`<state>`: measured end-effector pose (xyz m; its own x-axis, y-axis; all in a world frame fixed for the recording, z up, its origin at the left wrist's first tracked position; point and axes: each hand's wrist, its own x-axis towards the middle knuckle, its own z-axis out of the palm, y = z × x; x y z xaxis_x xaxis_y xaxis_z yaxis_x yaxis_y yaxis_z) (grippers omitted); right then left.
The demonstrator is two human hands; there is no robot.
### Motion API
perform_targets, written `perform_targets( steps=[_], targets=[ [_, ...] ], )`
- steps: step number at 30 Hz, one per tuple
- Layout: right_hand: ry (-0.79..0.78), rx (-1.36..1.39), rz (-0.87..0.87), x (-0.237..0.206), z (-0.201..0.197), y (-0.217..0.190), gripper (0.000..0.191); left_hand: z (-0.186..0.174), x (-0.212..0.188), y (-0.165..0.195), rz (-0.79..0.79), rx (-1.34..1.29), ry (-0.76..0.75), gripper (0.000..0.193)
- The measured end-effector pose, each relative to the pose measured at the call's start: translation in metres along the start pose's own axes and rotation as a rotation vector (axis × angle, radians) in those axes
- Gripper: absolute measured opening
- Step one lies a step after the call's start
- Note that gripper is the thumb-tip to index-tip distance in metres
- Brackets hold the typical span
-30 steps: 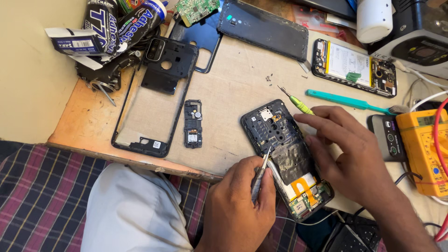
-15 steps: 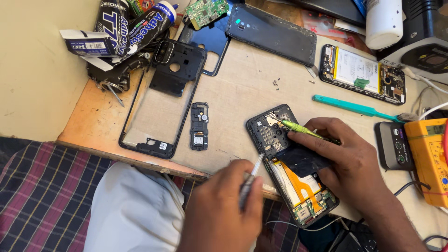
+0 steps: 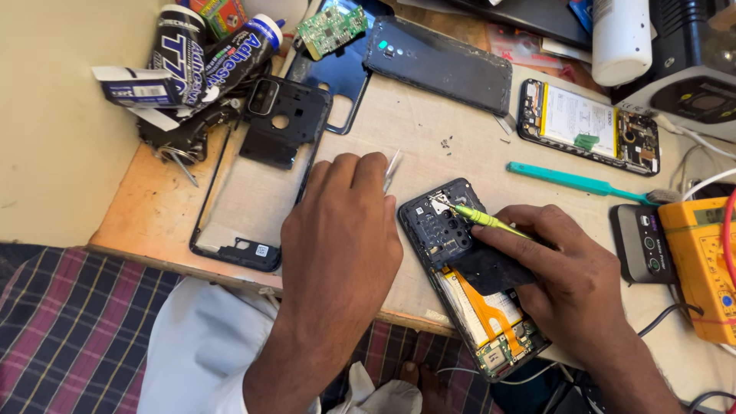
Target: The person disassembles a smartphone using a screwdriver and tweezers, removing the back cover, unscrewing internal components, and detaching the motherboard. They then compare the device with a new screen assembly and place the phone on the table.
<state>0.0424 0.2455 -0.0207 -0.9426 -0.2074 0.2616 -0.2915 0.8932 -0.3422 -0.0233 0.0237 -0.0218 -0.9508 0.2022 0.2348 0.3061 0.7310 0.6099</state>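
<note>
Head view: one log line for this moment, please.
left hand: holds tweezers, over table | right hand: yellow-green screwdriver, tip on opened phone | teal brush: lying apart

We find the opened phone (image 3: 471, 276) lying on the workbench (image 3: 429, 126) toward its near edge, with the right hand (image 3: 571, 272) resting on it and the screwdriver (image 3: 483, 220) tip set at its far end. The left hand (image 3: 341, 238) lies just left of that phone, tweezers (image 3: 392, 169) showing beyond its fingers, and the phone frame (image 3: 257, 180) lies further left. Behind — a back cover (image 3: 437, 65) and a second opened phone (image 3: 589, 126); the brush (image 3: 575, 182) lies before that phone, the multimeter (image 3: 701, 264) at far right.
</note>
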Motion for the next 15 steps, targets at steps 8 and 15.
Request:
perform_targets(
  steps=[8,15],
  targets=[
    [0.059,0.345,0.19,-0.001,0.005,-0.001,0.057,0.005,-0.038,0.006,0.206,-0.118,0.099,0.042],
    [0.046,0.396,0.15,-0.002,0.003,-0.006,0.052,0.011,-0.057,0.009,0.303,-0.18,0.036,0.066]
  ],
)
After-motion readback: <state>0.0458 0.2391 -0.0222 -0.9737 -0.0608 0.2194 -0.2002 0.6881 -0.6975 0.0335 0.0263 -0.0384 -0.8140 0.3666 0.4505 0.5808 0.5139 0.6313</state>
